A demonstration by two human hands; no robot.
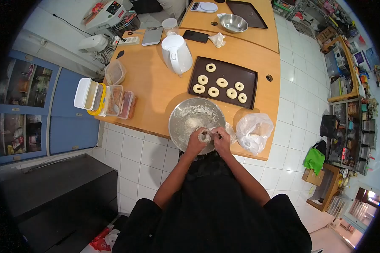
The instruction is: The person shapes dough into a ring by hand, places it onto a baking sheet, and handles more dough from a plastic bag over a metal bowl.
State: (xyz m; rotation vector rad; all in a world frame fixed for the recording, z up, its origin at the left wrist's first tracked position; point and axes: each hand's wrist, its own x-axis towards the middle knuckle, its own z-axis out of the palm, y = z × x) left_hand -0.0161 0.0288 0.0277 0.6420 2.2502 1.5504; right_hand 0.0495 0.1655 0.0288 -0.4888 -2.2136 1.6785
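Observation:
A large steel mixing bowl (173,134) stands at the table's front edge, its inside smeared with flour or dough and a pale heap of flour (193,122) near its middle. Over the bowl's front right part, my left hand (195,142) is curled around what looks like a sticky lump of dough (204,137). My right hand (221,140) is close beside it, fingers pinched together; whatever lies between them is too small to make out. Just right of the bowl sits a white plastic bag (254,133). Behind it, a dark baking tray (245,76) carries several dough rings (221,82).
A white kettle (176,54) stands behind the bowl, near a black phone (196,36) and a crumpled cloth or paper (217,40). Plastic containers (114,100) line the table's left edge. Farther back are a kitchen scale (152,36), a smaller steel bowl (234,23) and another tray (248,13).

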